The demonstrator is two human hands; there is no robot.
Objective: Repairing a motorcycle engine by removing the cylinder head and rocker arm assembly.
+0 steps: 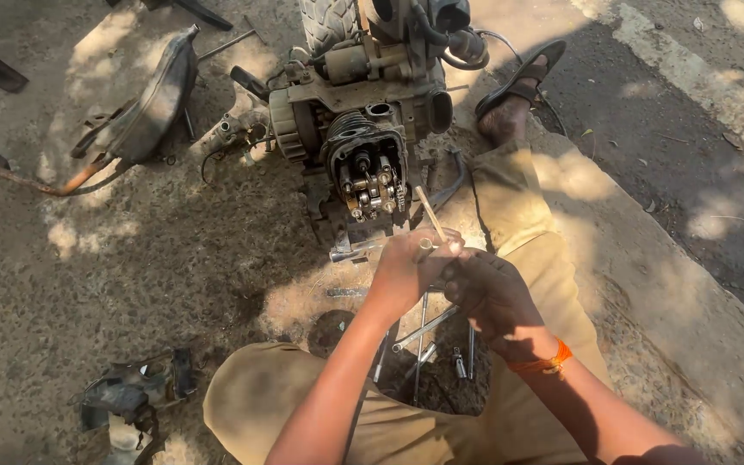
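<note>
my left hand (406, 269) has its fingers curled shut around a thin, pale metal rod (430, 213), pinching its near end so the far end angles up toward the open cylinder head (368, 172). my right hand (486, 291) is cupped just right of it, fingers bent in against the left ones; i cannot tell whether it grips the rod too or a small part hidden in the shade. both hands sit close together, which looks like a way to steady something small. an orange thread band (551, 362) circles the right wrist. below the hands, between my khaki-trousered knees, several slim steel sockets and bars (428, 337) lie loose on the dirt, within easy reach. farther off, the greasy engine (363, 95) shows ribbed fins and exposed valve gear. at far left rests a dark, curved shell with a rusty pipe (135, 112); near left lies a grimy broken housing (131, 400). a sandalled foot (514, 95) braces beside the engine.
</note>
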